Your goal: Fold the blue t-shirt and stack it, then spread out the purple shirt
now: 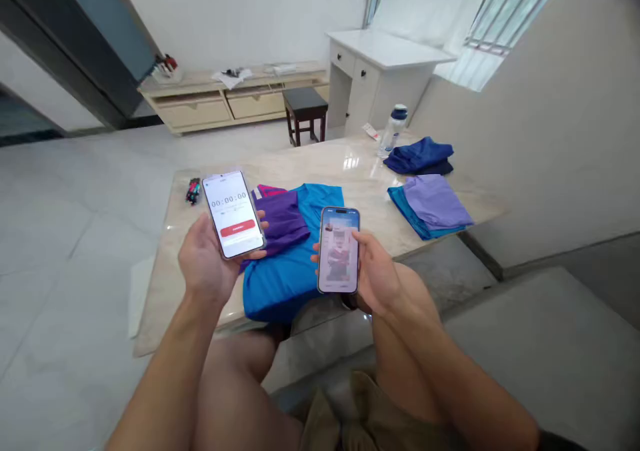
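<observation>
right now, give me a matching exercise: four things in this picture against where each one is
Things:
1. phone with timer screen
2. phone with photo screen
3. water bottle
4. purple garment

Places:
A. on the blue shirt
B. in the right hand
C. far end of the table, upright
D. in the left hand

Pairs: 1-D, 2-B, 3-C, 4-A

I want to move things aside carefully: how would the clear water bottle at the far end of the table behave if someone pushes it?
The water bottle stands upright and is tall and narrow, so a high push would probably tip it. On the glossy table it may slide easily. Lying down, its round body would likely roll.
</observation>
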Demonstrator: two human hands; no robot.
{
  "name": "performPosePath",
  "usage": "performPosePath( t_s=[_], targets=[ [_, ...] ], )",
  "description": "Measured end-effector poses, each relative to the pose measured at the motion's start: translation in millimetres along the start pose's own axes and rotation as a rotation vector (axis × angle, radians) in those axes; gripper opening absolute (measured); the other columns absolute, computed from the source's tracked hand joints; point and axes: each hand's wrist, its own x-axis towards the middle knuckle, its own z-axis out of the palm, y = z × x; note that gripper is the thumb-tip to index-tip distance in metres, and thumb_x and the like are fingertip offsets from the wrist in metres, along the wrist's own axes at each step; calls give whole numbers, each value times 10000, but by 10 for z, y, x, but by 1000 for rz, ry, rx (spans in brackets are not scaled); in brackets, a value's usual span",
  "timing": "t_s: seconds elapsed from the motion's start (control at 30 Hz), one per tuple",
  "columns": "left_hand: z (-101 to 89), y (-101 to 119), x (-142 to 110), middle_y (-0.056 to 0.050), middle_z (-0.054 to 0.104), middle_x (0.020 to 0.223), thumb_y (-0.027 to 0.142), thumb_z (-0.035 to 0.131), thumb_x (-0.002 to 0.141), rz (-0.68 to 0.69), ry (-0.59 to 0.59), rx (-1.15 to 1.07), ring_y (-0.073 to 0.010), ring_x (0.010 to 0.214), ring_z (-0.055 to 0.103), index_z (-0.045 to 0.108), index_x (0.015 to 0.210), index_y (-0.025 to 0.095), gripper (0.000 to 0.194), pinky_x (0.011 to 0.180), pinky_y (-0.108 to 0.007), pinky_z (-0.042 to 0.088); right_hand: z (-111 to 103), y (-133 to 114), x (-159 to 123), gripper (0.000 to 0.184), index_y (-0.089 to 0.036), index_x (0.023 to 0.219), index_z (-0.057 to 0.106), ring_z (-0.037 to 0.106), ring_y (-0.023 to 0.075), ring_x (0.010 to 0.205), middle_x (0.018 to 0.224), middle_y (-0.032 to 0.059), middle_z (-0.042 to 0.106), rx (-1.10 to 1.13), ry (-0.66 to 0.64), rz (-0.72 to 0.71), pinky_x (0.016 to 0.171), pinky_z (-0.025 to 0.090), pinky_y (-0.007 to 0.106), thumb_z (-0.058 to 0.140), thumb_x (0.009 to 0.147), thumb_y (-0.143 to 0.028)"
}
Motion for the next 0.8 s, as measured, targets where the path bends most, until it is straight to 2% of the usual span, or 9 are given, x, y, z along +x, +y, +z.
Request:
performPosePath(
  t_s=[0.17, 0.37, 0.53, 0.67, 0.8],
  targets=[
    [2, 2, -6, -200, 817, 1187, 504, 415, 1080, -22, -9, -17, -333, 948, 824, 574, 1557, 111, 638, 528, -344, 666, -43, 36, 21, 416, -152, 1231, 756, 820, 310, 960, 1080, 136, 848, -12, -9, -11, 828, 675, 442, 605, 987, -453],
    [50, 13, -11, -216, 813, 1187, 474, 361, 1087, -21, 22, 7, -335, 924, 821, 539, 1586, 81, 660, 499, -350, 652, -73, 71, 16, 347, -258, 1123, 754, 807, 283, 904, 1018, 66, 841, -148, 46, -105, 713, 676, 379, 882, 844, -422],
    [105, 15, -38, -213, 808, 1221, 498, 363, 1085, -39, 40, 15, -352, 981, 817, 519, 1615, 92, 686, 510, -346, 653, -80, 74, 5, 373, -280, 1054, 734, 806, 286, 856, 955, 50, 829, -224, 105, -104, 619, 664, 367, 954, 777, -398],
    [123, 18, -56, -200, 813, 1198, 495, 346, 1096, -52, 42, 1, -347, 984, 817, 485, 1640, 104, 684, 508, -340, 648, -107, 71, 27, 432, -250, 1121, 724, 821, 305, 895, 1012, 74, 838, -209, 160, -82, 609, 674, 364, 932, 747, -304],
    [106, 16, -71, -195, 811, 1227, 494, 348, 1102, -67, 39, -26, -356, 1031, 812, 483, 1648, 115, 678, 544, -347, 661, -119, 62, 30, 492, -213, 1215, 722, 827, 355, 981, 1050, 100, 840, -114, 134, -35, 693, 709, 437, 786, 731, -272]
  ],
)
